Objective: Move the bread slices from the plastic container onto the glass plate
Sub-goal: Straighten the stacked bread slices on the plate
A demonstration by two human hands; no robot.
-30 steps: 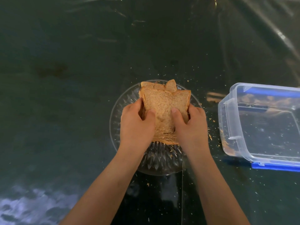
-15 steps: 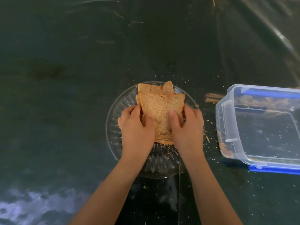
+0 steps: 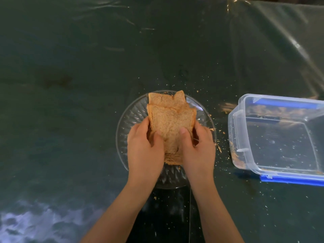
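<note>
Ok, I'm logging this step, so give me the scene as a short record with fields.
bread: stack of slices over the plate
plate: clear glass, centre of table
left hand: grips stack's left side
right hand: grips stack's right side
container: right of plate, open, no slices, only crumbs
table: dark, glossy, crumbs scattered near plate
</note>
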